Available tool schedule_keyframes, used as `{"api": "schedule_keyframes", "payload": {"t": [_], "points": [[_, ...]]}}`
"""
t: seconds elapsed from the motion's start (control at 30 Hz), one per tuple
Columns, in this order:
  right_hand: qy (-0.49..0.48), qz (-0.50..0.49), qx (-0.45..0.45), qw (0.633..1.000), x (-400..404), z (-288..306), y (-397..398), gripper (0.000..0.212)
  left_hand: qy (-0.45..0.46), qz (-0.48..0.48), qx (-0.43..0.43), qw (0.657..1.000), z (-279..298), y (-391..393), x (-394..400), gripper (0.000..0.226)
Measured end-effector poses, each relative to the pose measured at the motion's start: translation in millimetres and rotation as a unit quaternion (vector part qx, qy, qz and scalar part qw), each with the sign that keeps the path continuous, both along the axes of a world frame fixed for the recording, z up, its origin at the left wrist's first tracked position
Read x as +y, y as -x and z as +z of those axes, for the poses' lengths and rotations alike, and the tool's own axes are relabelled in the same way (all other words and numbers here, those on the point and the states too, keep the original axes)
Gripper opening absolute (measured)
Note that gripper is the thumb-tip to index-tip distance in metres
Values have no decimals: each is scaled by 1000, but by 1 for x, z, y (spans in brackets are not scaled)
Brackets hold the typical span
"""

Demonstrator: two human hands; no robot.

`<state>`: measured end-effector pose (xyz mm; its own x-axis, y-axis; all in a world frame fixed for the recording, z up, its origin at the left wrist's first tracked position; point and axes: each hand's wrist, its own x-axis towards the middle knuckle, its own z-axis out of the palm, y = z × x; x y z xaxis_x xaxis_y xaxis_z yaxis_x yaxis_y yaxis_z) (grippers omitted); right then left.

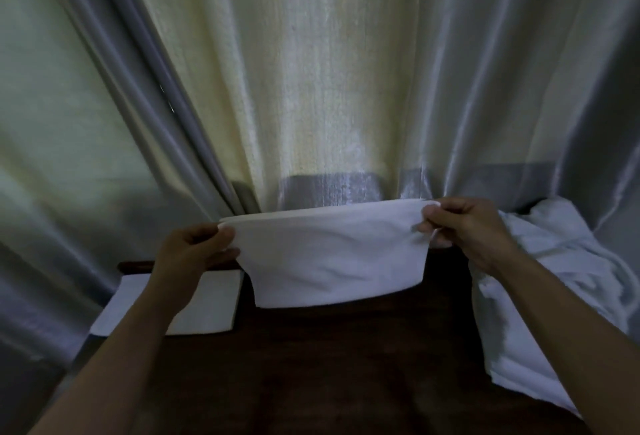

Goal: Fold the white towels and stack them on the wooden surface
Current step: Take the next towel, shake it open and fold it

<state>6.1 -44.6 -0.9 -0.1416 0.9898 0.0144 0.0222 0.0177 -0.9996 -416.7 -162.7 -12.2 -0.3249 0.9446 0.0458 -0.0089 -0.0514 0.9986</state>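
Head view: a white towel (332,254) is held mid-frame above the wooden surface (346,365), pinched by the left hand (194,254) and right hand (467,230), long axis left-right. One folded towel (211,306) is stacked lower left — an unfolded pile (554,279) remains at right.

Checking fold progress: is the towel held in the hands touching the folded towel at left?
Apart. The head view shows dark wooden surface between the held towel and the folded towel.

Head view, facing forward and down, close above hands (464,230)
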Motion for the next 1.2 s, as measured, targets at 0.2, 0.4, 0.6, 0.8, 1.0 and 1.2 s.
{"api": "schedule_keyframes", "payload": {"t": [0.2,0.4,0.6,0.8,1.0,1.2], "points": [[-38,13,28,999,-7,66,-4,16,-38,-4,-45,998,61,3,1,26],[-71,12,46,996,-16,106,-4,15,-66,-4,-22,998,96,8,0,14],[-69,14,56,996,-21,124,-4,34,-60,7,-7,998,112,4,2,12],[-10,28,33,999,-27,145,-5,17,-57,-10,37,998,122,-1,3,16],[5,33,13,999,-26,165,-3,13,-67,1,88,994,136,-7,20,8],[11,53,30,998,-24,178,3,6,-46,65,180,980,153,-7,48,19]]}}
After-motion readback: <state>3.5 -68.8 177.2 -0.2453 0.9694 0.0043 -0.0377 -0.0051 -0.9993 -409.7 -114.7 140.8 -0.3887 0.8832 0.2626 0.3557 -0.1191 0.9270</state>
